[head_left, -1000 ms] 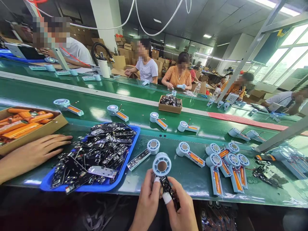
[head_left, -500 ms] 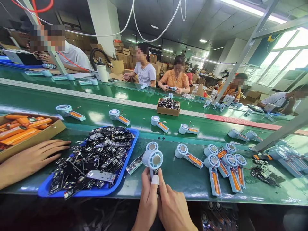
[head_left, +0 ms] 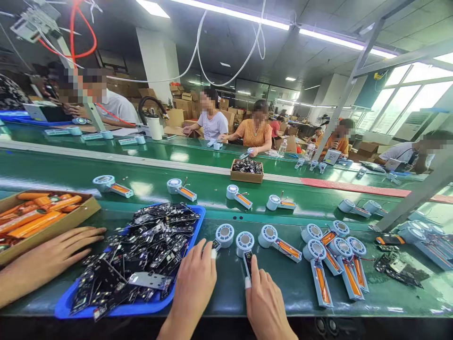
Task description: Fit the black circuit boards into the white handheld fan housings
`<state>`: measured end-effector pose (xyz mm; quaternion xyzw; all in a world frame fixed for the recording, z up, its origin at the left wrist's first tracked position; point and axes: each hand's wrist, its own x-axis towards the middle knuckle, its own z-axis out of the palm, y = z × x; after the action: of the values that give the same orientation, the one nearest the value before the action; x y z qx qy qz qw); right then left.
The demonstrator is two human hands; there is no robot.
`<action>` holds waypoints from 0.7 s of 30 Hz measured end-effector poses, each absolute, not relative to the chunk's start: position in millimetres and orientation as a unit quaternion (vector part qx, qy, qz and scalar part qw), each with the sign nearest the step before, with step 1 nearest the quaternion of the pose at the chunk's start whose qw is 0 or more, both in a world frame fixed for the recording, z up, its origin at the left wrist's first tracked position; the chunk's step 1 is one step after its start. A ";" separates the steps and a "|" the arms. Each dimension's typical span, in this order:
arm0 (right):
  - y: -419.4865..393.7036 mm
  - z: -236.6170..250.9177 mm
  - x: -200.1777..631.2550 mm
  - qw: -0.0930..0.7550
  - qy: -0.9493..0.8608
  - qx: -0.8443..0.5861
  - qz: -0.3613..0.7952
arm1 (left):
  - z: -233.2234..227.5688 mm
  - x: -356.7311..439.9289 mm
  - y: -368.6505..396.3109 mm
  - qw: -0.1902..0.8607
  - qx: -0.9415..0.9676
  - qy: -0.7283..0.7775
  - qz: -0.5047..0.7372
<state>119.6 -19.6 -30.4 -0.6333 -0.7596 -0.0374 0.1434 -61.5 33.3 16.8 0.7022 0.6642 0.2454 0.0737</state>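
Blue tray (head_left: pixel 148 309) holds black circuit boards (head_left: pixel 155 250); nearer carton (head_left: pixel 85 211), orange cylinders (head_left: pixel 38 224)

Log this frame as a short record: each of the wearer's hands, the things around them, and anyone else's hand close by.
left hand: fingertips over the handle of a light blue unit; grip unclear
right hand: thumb and forefinger at the handle of a second unit, dark circuit board showing; grip unclear
left of hands: blue tray heaped with circuit boards
right of hands: similar units with orange parts showing
other person: bare hand beside the tray
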 end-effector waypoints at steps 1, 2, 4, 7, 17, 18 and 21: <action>-14.7 -24.6 117.8 0.118 -0.761 -0.637 -0.041 | 23.1 -62.5 38.8 0.080 0.708 0.673 0.200; -9.2 -16.9 115.5 0.097 -0.766 -0.635 -0.040 | 28.1 -61.3 43.1 0.096 0.713 0.673 0.171; 3.0 2.1 111.2 0.072 -0.783 -0.618 -0.018 | 33.5 -54.3 48.5 0.123 0.720 0.665 0.155; 21.0 30.5 106.4 0.055 -0.796 -0.600 0.048 | 31.9 -43.7 53.1 0.146 0.716 0.664 0.159; 62.7 12.1 35.0 0.094 -0.654 -0.749 0.052 | 25.5 -151.2 42.2 0.020 0.599 0.715 0.360; 65.0 9.1 33.6 0.113 -0.656 -0.743 0.063 | 22.5 -151.4 38.7 0.012 0.595 0.710 0.377; 69.2 7.8 53.8 0.143 -0.699 -0.692 0.113 | 2.8 -122.4 34.7 0.014 0.611 0.670 0.422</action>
<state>53.8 69.2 7.8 -0.6919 -0.6987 0.1127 0.1425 -122.4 34.7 2.8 0.6107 0.6699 0.4221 0.0136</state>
